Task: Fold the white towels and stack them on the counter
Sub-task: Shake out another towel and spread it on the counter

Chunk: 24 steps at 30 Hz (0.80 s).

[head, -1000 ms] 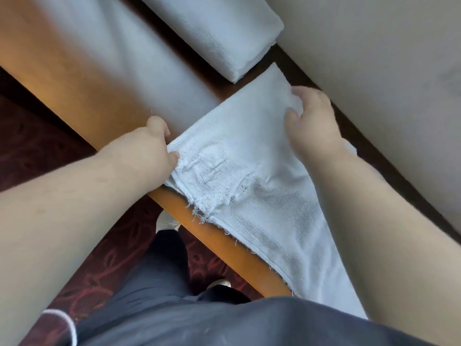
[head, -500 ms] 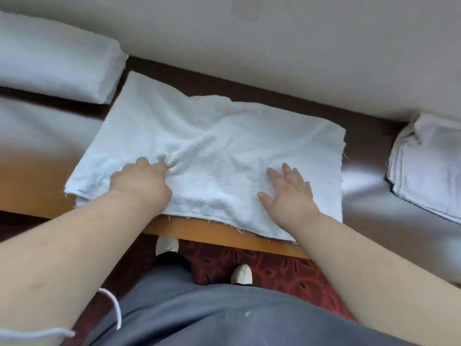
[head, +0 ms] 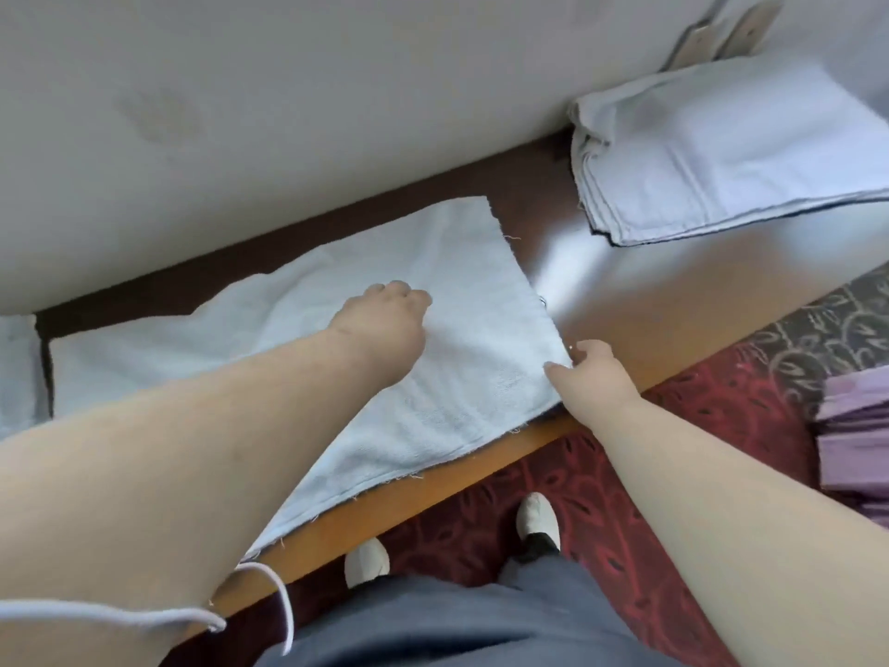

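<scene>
— What had changed on the counter (head: pixel 673 300)?
— The towel (head: pixel 462 339) lay spread along its near edge. The right hand (head: pixel 589 377), flat a moment before, pinched the near right corner; the left hand (head: pixel 385 324), fingers curled, pressed mid-cloth. A fold looked imminent; the folded stack (head: pixel 731 151) waited far right.

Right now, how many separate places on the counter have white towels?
3: the spread towel under both hands, a folded stack at far right by the wall, and a towel cut off at the left edge. More may lie outside the frame.

head view, close, looking down at counter (head: pixel 673 300)
</scene>
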Motion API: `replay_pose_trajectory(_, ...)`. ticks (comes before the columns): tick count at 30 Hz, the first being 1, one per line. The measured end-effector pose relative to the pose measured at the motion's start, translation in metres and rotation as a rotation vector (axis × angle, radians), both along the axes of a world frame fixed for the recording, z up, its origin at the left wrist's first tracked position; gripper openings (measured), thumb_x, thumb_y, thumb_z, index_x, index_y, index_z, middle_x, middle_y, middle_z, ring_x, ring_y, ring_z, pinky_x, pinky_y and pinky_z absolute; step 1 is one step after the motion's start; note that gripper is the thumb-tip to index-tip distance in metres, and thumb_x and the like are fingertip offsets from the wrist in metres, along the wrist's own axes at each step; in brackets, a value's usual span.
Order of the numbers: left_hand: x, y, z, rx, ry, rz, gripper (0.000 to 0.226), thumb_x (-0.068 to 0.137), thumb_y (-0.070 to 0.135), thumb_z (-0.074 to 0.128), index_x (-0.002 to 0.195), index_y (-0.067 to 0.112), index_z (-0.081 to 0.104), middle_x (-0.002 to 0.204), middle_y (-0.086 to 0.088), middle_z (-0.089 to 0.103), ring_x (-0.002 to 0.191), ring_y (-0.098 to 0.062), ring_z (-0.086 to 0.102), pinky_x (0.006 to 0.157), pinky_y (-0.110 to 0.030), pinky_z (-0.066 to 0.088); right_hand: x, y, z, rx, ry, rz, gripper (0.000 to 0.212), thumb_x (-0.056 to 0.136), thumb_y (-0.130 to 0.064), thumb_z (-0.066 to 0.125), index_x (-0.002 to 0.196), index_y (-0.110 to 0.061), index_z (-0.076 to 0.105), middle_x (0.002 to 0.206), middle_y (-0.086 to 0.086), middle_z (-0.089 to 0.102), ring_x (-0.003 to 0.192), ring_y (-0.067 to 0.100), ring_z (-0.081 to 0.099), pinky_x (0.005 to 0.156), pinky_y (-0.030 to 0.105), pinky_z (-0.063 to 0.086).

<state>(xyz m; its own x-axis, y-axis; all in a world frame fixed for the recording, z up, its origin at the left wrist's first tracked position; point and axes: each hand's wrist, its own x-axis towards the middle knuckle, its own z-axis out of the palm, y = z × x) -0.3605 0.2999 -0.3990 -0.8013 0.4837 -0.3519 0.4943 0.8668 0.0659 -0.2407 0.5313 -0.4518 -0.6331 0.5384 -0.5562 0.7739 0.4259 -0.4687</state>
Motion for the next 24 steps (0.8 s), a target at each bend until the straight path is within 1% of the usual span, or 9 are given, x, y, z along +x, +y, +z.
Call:
replay_pose_trajectory(4, -0.034, 0.071, -0.013, 0.118, -0.056, 0.052, 0.039, 0.100, 0.024, 0.038, 0.138, 0.020, 0.043, 0.138, -0.006, 0.044, 0.124, -0.029, 0.042, 0.099, -0.045, 0.043, 0.001, 0.000, -0.005, -0.031, -0.041, 0.050, 0.024, 0.090, -0.034, 0.058, 0.101, -0.014, 0.055, 0.088, 0.001, 0.060, 0.075, 0.022, 0.056, 0.054, 0.028, 0.037)
replay_pose_trajectory(6, -0.048, 0.096, -0.023, 0.100, -0.078, 0.154, 0.044, 0.099, 0.033, 0.043, 0.140, 0.018, 0.040, 0.136, -0.009, 0.043, 0.122, -0.031, 0.043, 0.091, -0.043, 0.045, 0.004, 0.000, -0.006, -0.013, 0.001, 0.073, 0.016, 0.088, -0.030, 0.055, 0.085, -0.015, 0.051, 0.086, 0.005, 0.057, 0.065, 0.020, 0.052, 0.052, 0.029, 0.035)
replay_pose_trajectory(10, -0.064, 0.114, -0.050, 0.035, -0.126, 0.296, 0.061, 0.092, 0.053, 0.055, 0.136, 0.015, 0.040, 0.132, -0.010, 0.044, 0.118, -0.033, 0.050, 0.084, -0.039, 0.043, 0.006, 0.004, -0.010, -0.090, 0.081, 0.063, 0.017, 0.088, -0.022, 0.053, 0.101, -0.017, 0.046, 0.078, -0.003, 0.051, 0.058, 0.012, 0.047, 0.048, 0.025, 0.031)
replay_pose_trajectory(12, -0.070, 0.117, -0.063, 0.110, -0.130, 0.325, 0.046, 0.094, 0.049, 0.056, 0.125, 0.016, 0.050, 0.124, -0.009, 0.052, 0.107, -0.030, 0.056, 0.083, -0.037, 0.047, 0.004, 0.008, -0.011, -0.166, 0.108, 0.007, 0.013, 0.087, -0.020, 0.053, 0.099, -0.017, 0.047, 0.076, -0.002, 0.052, 0.057, 0.014, 0.046, 0.048, 0.025, 0.034)
replay_pose_trajectory(15, -0.077, 0.129, -0.068, 0.322, -0.089, 0.343, 0.027, 0.097, 0.043, 0.051, 0.107, 0.019, 0.053, 0.106, -0.005, 0.057, 0.088, -0.025, 0.058, 0.070, -0.033, 0.044, -0.002, 0.019, -0.010, -0.174, 0.221, -0.086, 0.010, 0.084, -0.019, 0.053, 0.090, -0.026, 0.047, 0.075, -0.002, 0.055, 0.055, 0.012, 0.048, 0.044, 0.024, 0.036)
replay_pose_trajectory(17, -0.080, 0.139, -0.069, 0.477, -0.064, 0.339, 0.019, 0.097, 0.040, 0.050, 0.104, 0.023, 0.054, 0.103, -0.001, 0.057, 0.087, -0.022, 0.058, 0.070, -0.032, 0.046, -0.004, 0.031, -0.010, -0.117, 0.280, -0.113, 0.014, 0.083, -0.019, 0.053, 0.091, -0.027, 0.047, 0.076, -0.004, 0.056, 0.053, 0.009, 0.049, 0.043, 0.023, 0.035)
replay_pose_trajectory(20, -0.073, 0.148, -0.072, 0.442, -0.168, 0.159, 0.031, 0.098, 0.033, 0.053, 0.128, 0.025, 0.055, 0.127, -0.004, 0.055, 0.115, -0.025, 0.054, 0.095, -0.031, 0.044, -0.009, 0.045, -0.014, -0.047, 0.257, -0.160, 0.031, 0.082, -0.013, 0.054, 0.109, -0.025, 0.045, 0.098, 0.000, 0.061, 0.070, 0.013, 0.059, 0.053, 0.026, 0.041)
replay_pose_trajectory(22, -0.056, 0.137, -0.072, 0.463, -0.226, 0.103, 0.043, 0.098, 0.032, 0.054, 0.140, 0.026, 0.047, 0.143, -0.002, 0.046, 0.130, -0.021, 0.044, 0.106, -0.027, 0.033, -0.015, 0.045, -0.015, 0.092, 0.216, -0.129, 0.055, 0.080, -0.009, 0.056, 0.130, -0.026, 0.042, 0.124, 0.002, 0.050, 0.103, 0.024, 0.057, 0.078, 0.032, 0.047)
replay_pose_trajectory(24, -0.035, 0.109, -0.068, 0.550, -0.140, 0.107, 0.044, 0.099, 0.032, 0.050, 0.142, 0.029, 0.045, 0.149, 0.002, 0.041, 0.135, -0.018, 0.038, 0.111, -0.029, 0.026, -0.023, 0.033, -0.010, 0.294, 0.226, -0.044, 0.077, 0.077, -0.008, 0.058, 0.146, -0.030, 0.031, 0.148, 0.005, 0.032, 0.132, 0.029, 0.035, 0.105, 0.042, 0.032)
